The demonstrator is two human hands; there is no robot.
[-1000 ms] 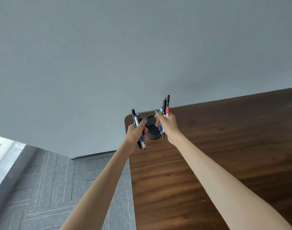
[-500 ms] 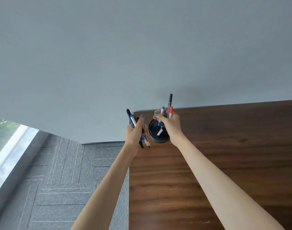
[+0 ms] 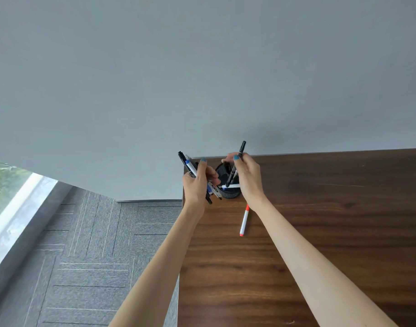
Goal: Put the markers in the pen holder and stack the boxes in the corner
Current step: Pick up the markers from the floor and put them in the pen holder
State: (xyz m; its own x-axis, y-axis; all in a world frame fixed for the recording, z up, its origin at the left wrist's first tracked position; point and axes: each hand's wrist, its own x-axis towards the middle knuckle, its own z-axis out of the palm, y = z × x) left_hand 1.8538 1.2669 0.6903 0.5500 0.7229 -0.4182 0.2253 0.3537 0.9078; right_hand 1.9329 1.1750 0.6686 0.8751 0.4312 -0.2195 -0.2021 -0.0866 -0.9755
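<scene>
Markers (image 3: 190,167) fill my left hand (image 3: 195,185), which grips a bunch of them just left of the pen holder (image 3: 230,194). My right hand (image 3: 248,179) pinches one black marker (image 3: 236,166), tip down in the holder's mouth. A white marker with a blue cap (image 3: 230,185) lies across the inside now; half a second ago I held it. The red marker (image 3: 244,220) slipped out too, but it missed and lies on the bench (image 3: 320,232) near my right wrist. I think I must pick it up again. I see no boxes
</scene>
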